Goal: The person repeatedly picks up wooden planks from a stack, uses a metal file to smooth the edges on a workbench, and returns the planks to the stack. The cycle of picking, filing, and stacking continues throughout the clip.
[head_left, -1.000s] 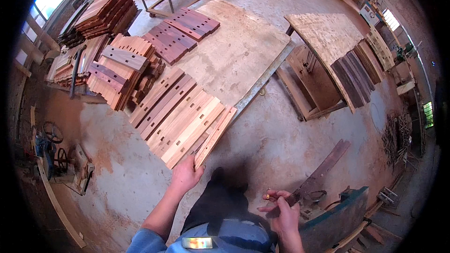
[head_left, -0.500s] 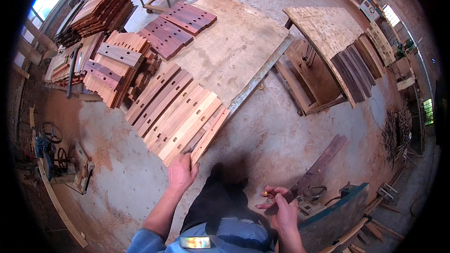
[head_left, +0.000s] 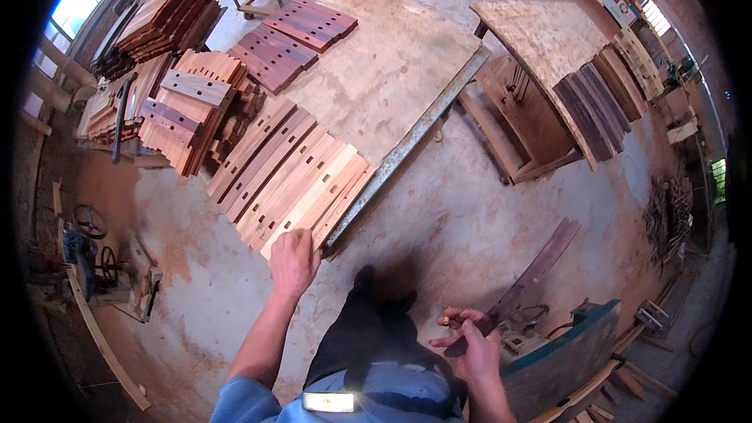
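My left hand (head_left: 294,263) is closed over the near end of a light wooden slat (head_left: 338,202), the outermost of a row lying side by side on the table's left end. Rectangular holes are cut through many of these slats (head_left: 270,168), which run from reddish brown to pale. In my right hand (head_left: 472,342), low on the right, a long dark board (head_left: 540,262) is gripped near one end and slants away over the floor. A small yellow-tipped thing (head_left: 446,320) pokes out between the same hand's fingers; its kind is unclear.
The table (head_left: 384,70) has a metal edge and carries purplish slotted boards (head_left: 274,55) farther back. Stacked boards (head_left: 192,110) stand to the left. Right of it is another table (head_left: 540,31) with dark strips. A teal-edged machine (head_left: 564,360) sits by my right arm.
The outermost light slat, tilted and gapped before, now lies against the row. My left hand has moved slightly left and up with it. My right hand still holds the dark board.
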Available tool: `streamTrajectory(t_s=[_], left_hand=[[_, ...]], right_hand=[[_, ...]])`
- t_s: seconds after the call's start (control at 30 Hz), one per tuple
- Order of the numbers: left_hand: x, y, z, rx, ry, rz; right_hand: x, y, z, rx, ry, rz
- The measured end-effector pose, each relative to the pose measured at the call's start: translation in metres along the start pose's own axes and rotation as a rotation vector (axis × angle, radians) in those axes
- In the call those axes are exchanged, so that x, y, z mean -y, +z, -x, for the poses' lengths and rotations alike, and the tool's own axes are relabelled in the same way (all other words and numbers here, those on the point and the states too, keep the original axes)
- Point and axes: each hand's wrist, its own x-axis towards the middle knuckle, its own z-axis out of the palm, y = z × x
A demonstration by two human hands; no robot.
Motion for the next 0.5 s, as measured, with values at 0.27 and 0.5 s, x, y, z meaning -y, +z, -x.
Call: streamTrajectory(t_s=[0.27,0.5], left_hand=[[0.005,0.019,0.000,-0.039,0.001,-0.143],[0.005,-0.013,0.004,-0.127,-0.148,0.049]], right_hand=[[0.002,-0.008,-0.001,0.012,-0.024,0.049],[0.008,-0.011,-0.003,0.080,-0.023,0.051]])
